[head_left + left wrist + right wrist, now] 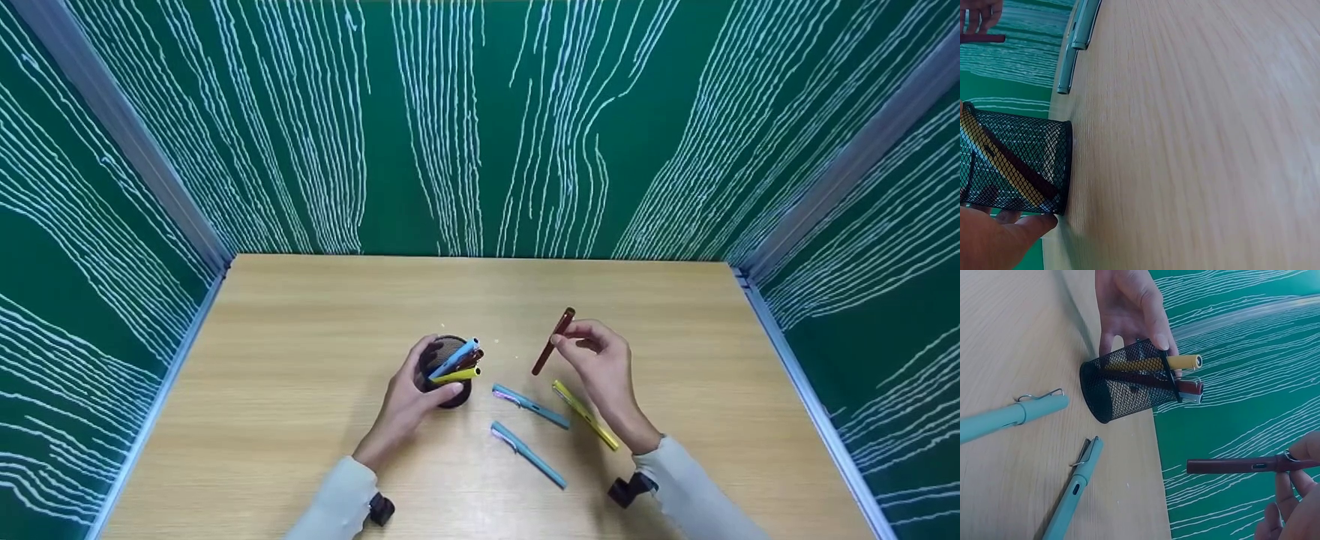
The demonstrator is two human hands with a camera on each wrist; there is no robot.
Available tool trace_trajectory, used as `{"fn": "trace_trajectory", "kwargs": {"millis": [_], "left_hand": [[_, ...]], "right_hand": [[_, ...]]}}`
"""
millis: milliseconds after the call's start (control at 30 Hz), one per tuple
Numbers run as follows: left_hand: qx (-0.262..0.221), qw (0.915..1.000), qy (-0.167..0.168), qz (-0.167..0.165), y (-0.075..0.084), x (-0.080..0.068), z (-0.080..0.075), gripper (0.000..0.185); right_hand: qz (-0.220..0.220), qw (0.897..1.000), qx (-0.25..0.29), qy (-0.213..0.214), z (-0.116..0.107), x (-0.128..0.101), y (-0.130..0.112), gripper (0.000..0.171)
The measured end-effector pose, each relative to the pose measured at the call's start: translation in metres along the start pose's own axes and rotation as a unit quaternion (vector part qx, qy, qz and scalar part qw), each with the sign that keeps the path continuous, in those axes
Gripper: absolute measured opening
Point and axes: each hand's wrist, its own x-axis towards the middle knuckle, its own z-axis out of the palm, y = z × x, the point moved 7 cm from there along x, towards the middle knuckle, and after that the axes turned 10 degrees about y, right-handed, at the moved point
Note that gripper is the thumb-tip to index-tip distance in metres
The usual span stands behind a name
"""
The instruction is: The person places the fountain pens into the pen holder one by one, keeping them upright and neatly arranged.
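Note:
My left hand (409,397) grips a black mesh pen holder (1129,382), thumb near the rim and fingers round the far side. Inside it lean a blue pen (454,358), a dark red pen (1189,387) and a yellow pen (1185,362), their ends sticking out over the rim. Pinched between thumb and fingers of my right hand (604,364) is another dark red pen (1224,465), held above the table to the right of the holder. Its clip shows close to the fingertips in the right wrist view.
Two teal pens (531,406) (529,455) lie on the wooden table (315,322) right of the holder. A yellow pen (585,415) lies below my right hand. Green panels with white wavy lines (495,150) stand at the back and both sides.

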Motion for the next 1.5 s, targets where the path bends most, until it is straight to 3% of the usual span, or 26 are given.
{"fn": "trace_trajectory", "kwargs": {"millis": [967,1233,1500], "left_hand": [[0.028,0.9995,0.009,-0.012,-0.001,0.0,-0.001,0.092],[0.0,0.9999,-0.004,0.01,0.001,0.001,0.002,0.093],[0.016,0.9998,0.003,0.007,-0.001,0.001,0.001,0.09]], "right_hand": [[-0.006,1.0,0.024,-0.012,0.007,-0.001,-0.012,0.009],[-0.029,0.999,0.033,-0.009,0.014,0.001,-0.018,0.007],[-0.022,0.999,0.027,-0.014,0.022,0.0,-0.025,0.007]]}}
